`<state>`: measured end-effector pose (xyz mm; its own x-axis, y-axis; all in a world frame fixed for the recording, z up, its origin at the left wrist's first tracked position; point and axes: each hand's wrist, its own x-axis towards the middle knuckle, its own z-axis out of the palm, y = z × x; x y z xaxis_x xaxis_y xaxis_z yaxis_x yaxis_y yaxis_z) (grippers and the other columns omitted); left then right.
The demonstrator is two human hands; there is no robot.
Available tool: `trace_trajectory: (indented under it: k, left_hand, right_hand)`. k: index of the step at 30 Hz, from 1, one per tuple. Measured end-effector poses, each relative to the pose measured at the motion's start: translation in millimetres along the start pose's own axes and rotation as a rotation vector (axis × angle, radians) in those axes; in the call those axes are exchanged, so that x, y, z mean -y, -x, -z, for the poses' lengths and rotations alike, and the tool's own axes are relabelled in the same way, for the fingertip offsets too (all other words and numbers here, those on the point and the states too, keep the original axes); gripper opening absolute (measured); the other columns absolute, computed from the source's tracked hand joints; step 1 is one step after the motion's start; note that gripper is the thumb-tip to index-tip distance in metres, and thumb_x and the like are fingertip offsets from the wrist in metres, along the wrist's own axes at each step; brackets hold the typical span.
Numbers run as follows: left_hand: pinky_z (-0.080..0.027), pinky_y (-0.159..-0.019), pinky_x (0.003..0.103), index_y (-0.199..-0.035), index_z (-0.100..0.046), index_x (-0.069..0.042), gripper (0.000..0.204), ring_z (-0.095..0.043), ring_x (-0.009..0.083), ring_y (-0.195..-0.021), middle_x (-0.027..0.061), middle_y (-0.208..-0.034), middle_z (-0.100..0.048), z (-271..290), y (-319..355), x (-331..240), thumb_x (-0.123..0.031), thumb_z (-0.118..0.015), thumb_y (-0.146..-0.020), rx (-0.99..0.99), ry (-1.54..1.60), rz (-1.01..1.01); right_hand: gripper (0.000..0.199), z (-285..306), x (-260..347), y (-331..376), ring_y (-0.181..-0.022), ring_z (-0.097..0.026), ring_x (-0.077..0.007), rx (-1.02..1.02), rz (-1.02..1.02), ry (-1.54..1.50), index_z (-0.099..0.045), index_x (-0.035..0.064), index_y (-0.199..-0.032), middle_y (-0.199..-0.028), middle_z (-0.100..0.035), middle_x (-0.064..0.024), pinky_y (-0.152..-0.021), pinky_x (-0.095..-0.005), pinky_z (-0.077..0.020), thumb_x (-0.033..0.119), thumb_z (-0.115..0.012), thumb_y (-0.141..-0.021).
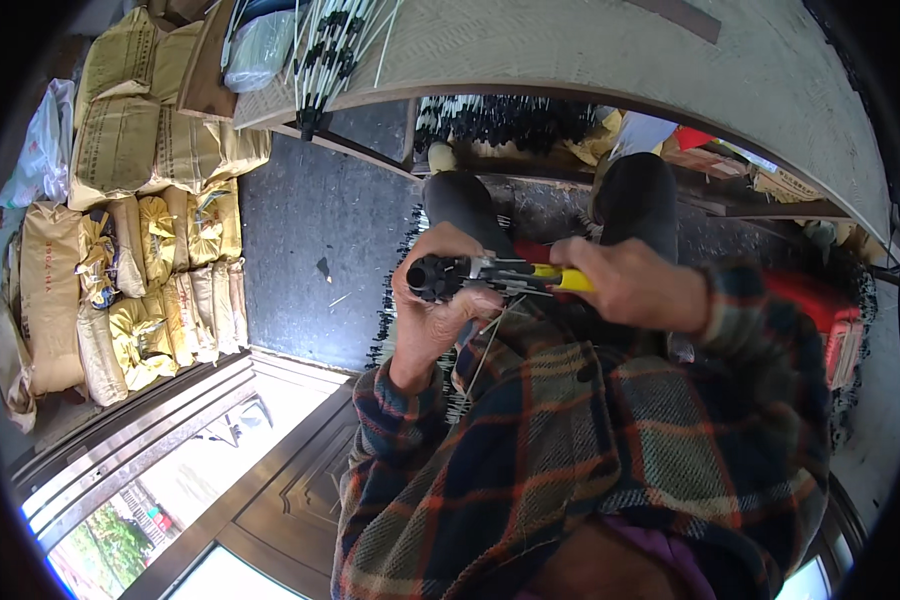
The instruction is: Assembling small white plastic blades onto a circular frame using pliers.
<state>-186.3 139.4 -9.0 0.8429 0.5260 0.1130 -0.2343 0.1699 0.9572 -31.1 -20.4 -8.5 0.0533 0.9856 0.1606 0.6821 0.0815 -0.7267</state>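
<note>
Above my lap, my left hand is closed around a bundle of black plastic parts, whose rounded end faces up. Yellow-handled pliers are gripped in my right hand. Their metal jaws meet the bundle beside my left thumb; whether they bite on it I cannot make out. Thin pale sticks poke out below my left hand toward my plaid jacket. Both hands are close together, with my dark-trousered knees just beyond them.
A table spans the far side, carrying a bunch of black-and-white rods and a plastic bag. Brown paper sacks are stacked at left. More black-tipped rods lie under the table. Something red sits at right.
</note>
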Motion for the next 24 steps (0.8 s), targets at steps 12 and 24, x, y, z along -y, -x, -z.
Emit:
trace_trajectory:
  k: [12, 24]
  left_hand:
    - [-0.039, -0.077, 0.028, -0.111, -0.044, -0.001, 0.060, -0.048, 0.0166, -0.084, 0.0089, -0.098, -0.051, 5, -2, 0, -0.051, -0.057, -0.080, 0.129, -0.207, -0.172]
    - [-0.041, -0.076, 0.033, -0.107, -0.041, -0.002, 0.049, -0.052, 0.0212, -0.087, 0.0153, -0.098, -0.053, -1, -12, 2, -0.046, -0.050, -0.086, 0.341, -0.331, -0.311]
  right_hand:
    - [0.023, 114, 20, -46, -0.053, -0.056, -0.0307, 0.610, -0.235, -0.218, -0.045, 0.0044, -0.102, -0.068, -0.057, -0.0118, -0.048, -0.0344, -0.0433, 0.018, -0.054, -0.086]
    - [0.025, 142, 54, -60, -0.058, -0.055, -0.0274, 0.756, -0.101, 0.305, -0.043, 0.0058, -0.100, -0.066, -0.054, -0.0087, -0.052, -0.0362, -0.0388, 0.019, -0.056, -0.083]
